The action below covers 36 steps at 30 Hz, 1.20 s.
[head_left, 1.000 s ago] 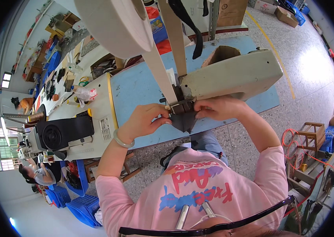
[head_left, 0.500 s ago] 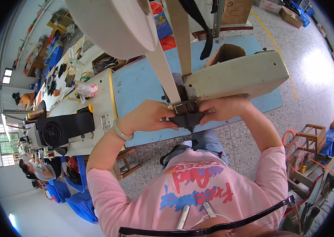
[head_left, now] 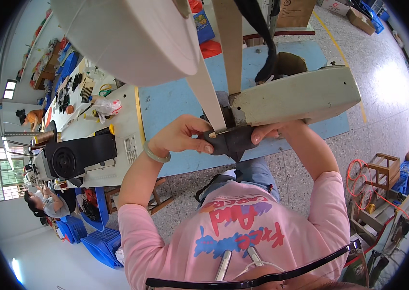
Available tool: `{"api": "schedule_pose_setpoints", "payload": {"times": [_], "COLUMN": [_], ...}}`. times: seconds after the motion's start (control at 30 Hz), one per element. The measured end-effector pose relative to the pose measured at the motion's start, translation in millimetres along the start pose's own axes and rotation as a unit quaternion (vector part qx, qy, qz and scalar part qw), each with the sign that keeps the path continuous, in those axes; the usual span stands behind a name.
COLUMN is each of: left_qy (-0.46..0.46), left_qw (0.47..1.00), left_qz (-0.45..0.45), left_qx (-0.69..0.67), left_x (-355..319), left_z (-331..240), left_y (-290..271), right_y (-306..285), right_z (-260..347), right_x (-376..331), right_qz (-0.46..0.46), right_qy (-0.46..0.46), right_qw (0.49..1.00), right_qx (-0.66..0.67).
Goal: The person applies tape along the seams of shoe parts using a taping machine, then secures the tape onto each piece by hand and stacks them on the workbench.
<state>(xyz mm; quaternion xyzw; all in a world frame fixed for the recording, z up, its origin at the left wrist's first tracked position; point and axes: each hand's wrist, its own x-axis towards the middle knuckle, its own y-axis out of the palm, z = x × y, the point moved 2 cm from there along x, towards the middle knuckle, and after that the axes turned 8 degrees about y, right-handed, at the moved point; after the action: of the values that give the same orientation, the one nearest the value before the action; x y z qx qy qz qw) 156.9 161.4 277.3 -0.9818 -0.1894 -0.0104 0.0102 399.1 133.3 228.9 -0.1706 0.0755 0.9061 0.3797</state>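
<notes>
Both of my hands hold a dark grey, flexible-looking piece point(head_left: 234, 143) with a pointed lower edge, at the working end of a beige machine point(head_left: 303, 95). My left hand point(head_left: 184, 136), a pale bangle on its wrist, pinches the piece's left end between thumb and fingers. Its right end is gripped by my right hand point(head_left: 274, 130), whose fingers are partly hidden beneath the machine arm. A long flat beige bar point(head_left: 208, 94) comes down to the piece's upper edge. I cannot make out where machine and piece meet.
A large white rounded housing point(head_left: 132, 38) hangs at upper left. The machine stands on a light blue tabletop point(head_left: 165, 108). To the left are a black-topped sewing machine point(head_left: 81, 155) and a cluttered bench. Blue baskets point(head_left: 102, 246) sit lower left; two people are farther off.
The piece has spread wider and turned its face more toward view. My left hand's fingers have shifted at its edge, and my right hand has moved slightly right.
</notes>
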Motion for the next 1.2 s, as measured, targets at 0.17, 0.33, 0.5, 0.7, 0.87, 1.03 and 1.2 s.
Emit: {"api": "schedule_pose_setpoints", "payload": {"times": [0.17, 0.33, 0.5, 0.7, 0.87, 1.03, 1.2], "left_qy": [-0.064, -0.061, -0.051, -0.067, -0.04, -0.038, -0.011], "left_qw": [0.994, 0.995, 0.995, 0.993, 0.974, 0.957, 0.944], "left_qz": [-0.018, -0.011, -0.023, -0.039, -0.115, -0.192, -0.201], "left_qx": [-0.085, -0.084, -0.085, -0.085, -0.191, -0.215, -0.26], "left_x": [-2, -3, -2, -2, -3, -1, -11], "left_z": [-1, 4, 4, 9, 19, 30, 35], "left_y": [-2, -4, -3, -5, -13, -16, -10], "right_y": [-5, -13, -18, -24, -29, -34, -25], "right_z": [-17, -40, -62, -79, -87, -113, -48], "right_x": [11, 16, 24, 38, 50, 60, 43], "right_qz": [0.003, -0.013, -0.038, -0.06, -0.063, -0.048, 0.003], "right_qy": [-0.085, -0.147, -0.19, -0.224, -0.232, -0.227, -0.226], "right_qw": [0.971, 0.898, 0.832, 0.776, 0.759, 0.761, 0.84], "right_qx": [0.223, 0.414, 0.52, 0.587, 0.605, 0.606, 0.494]}}
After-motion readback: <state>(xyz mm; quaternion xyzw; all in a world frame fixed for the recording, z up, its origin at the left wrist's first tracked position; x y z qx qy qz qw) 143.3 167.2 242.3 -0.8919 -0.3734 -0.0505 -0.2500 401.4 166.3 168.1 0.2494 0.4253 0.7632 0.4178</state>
